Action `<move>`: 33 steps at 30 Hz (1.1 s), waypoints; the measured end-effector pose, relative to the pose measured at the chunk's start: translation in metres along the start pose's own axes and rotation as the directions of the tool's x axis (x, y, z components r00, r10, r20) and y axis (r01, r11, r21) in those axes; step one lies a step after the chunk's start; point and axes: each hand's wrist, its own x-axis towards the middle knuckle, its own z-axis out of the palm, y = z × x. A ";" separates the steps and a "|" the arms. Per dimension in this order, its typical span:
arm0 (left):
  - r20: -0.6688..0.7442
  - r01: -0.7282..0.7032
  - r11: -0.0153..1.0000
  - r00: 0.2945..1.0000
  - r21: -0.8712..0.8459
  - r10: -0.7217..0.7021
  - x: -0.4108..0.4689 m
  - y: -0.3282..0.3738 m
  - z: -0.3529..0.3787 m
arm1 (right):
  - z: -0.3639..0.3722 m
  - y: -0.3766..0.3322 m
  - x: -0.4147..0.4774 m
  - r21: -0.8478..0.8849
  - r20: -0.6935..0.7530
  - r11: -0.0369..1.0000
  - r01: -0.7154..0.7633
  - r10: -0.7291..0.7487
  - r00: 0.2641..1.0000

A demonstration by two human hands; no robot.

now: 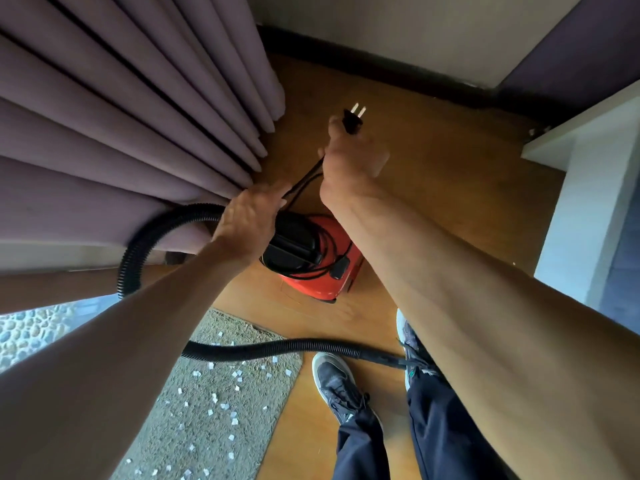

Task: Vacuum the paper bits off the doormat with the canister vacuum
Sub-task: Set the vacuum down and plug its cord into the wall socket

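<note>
Cord (304, 180) trouble looks likeliest. The right hand (349, 157) pinches the black plug (353, 121) with its two bare prongs pointing away. The left hand (249, 226) curls its fingers round the strands just above the red canister vacuum (318, 271). Several loops lie wound over the vacuum's black top, so a hard pull could snag them and tip or drag the canister across the wooden floor (433, 185).

The corrugated hose (270, 348) runs over the corner of the doormat (214, 393) and ends close to the shoes (334, 379). A careless step might catch it, or its sweep might flick paper bits (225, 407) off the mat onto the boards. The bits lie scattered over the mat at lower left, well apart from both hands, none yet picked up.

No socket is in view, so I cannot tell how far the cord must reach. A stretch behind the curtain (121, 116) could pull fabric into the way. Fingers near the prongs would be a hazard when plugging in.

No brand, label or writing can be read on the vacuum or anything else.
</note>
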 end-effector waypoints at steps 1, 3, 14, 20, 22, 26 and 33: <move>-0.003 0.014 1.000 1.000 -0.014 -0.014 0.003 0.007 -0.004 | 0.000 -0.007 -0.001 -0.023 -0.020 0.998 0.060 -0.060 0.998; -0.014 0.035 0.998 0.999 -0.055 -0.035 0.009 0.022 -0.013 | -0.002 -0.024 -0.004 -0.017 -0.064 0.989 0.146 -0.147 0.987; -0.112 0.104 0.971 0.985 -0.215 -0.130 0.063 0.098 -0.065 | -0.015 -0.137 -0.024 -0.223 -0.013 0.836 0.501 -0.517 0.856; -0.152 0.097 0.963 0.979 -0.252 -0.138 0.090 0.136 -0.100 | -0.028 -0.194 -0.038 -0.256 0.010 0.748 0.613 -0.632 0.775; -0.149 0.081 0.959 0.981 -0.273 -0.125 0.097 0.149 -0.113 | -0.034 -0.213 -0.043 -0.255 -0.009 0.741 0.622 -0.645 0.764; -0.152 0.029 0.936 0.984 -0.351 -0.088 0.107 0.169 -0.149 | -0.037 -0.253 -0.055 -0.171 -0.028 0.749 0.640 -0.653 0.757; -0.165 -0.018 0.917 0.985 -0.399 -0.053 0.134 0.217 -0.241 | -0.042 -0.354 -0.110 -0.113 0.031 0.645 0.756 -0.758 0.651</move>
